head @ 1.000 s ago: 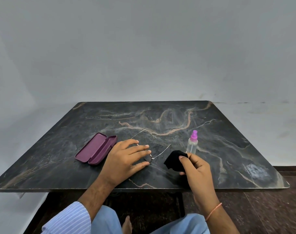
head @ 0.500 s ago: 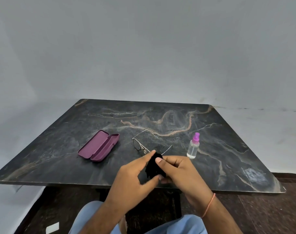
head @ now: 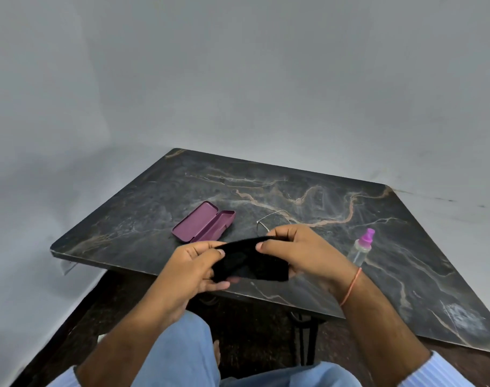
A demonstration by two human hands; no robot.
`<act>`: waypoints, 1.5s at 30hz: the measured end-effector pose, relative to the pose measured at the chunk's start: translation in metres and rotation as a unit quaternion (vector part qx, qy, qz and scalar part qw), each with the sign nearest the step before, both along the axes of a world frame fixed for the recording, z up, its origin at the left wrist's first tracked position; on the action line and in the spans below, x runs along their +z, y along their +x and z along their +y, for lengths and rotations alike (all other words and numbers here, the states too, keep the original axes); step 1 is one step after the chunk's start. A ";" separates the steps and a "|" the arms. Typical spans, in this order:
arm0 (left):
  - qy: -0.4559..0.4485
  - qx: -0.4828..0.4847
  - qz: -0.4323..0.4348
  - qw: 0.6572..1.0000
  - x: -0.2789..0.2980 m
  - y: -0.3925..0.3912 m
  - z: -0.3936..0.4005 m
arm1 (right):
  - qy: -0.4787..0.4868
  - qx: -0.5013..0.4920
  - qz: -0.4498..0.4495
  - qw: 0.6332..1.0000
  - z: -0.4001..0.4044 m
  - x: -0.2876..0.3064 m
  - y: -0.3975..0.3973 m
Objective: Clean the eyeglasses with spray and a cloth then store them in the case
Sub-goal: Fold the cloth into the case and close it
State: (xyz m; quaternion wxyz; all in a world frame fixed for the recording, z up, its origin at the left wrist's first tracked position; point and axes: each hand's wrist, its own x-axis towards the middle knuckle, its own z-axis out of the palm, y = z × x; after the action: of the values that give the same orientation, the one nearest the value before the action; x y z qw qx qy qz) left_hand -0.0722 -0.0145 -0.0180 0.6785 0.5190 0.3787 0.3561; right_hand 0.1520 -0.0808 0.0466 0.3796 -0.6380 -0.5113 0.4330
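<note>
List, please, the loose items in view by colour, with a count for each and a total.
Purple/maroon: 1, the open case
Black: 1, the cloth
Clear with pink top: 1, the spray bottle
Metal: 1, the eyeglasses
Total: 4

looks like a plain room in someone's home, not a workshop or lab: bare grey-white walls, a dark marble-look table pushed into the corner, dark stone floor, and the person sitting barefoot in loose light-blue clothes

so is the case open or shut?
Open. The case lies on the table with its lid folded back flat, both purple halves showing, nothing inside.
</note>
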 end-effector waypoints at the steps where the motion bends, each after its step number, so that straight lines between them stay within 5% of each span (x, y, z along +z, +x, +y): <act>1: -0.015 -0.001 -0.008 1.000 0.001 -0.004 0.004 | -0.005 -0.001 0.023 1.000 0.004 0.003 -0.001; 13: -0.049 -0.034 -0.066 0.996 0.013 -0.039 0.023 | -0.017 0.034 0.188 0.981 0.031 0.005 -0.004; 19: 0.092 -0.007 -0.003 0.996 0.007 -0.044 0.025 | -0.009 0.064 0.216 0.974 0.027 0.002 0.000; 23: 0.267 0.018 0.046 0.962 0.006 -0.052 0.027 | 0.006 0.085 0.234 0.969 0.022 0.001 0.009; 32: 0.389 -0.053 0.194 0.899 0.002 -0.055 0.023 | 0.027 0.117 0.214 0.969 0.016 0.000 0.014; 45: 0.329 -0.056 0.134 0.933 -0.002 -0.054 0.028 | 0.028 0.118 0.094 0.988 0.014 0.002 0.024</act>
State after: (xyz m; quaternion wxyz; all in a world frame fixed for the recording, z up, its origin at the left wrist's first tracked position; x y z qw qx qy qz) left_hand -0.1262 0.0136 -0.0200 0.4316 0.7761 0.2982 0.3498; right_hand 0.1764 -0.0670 0.0485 0.3898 -0.5192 -0.5568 0.5182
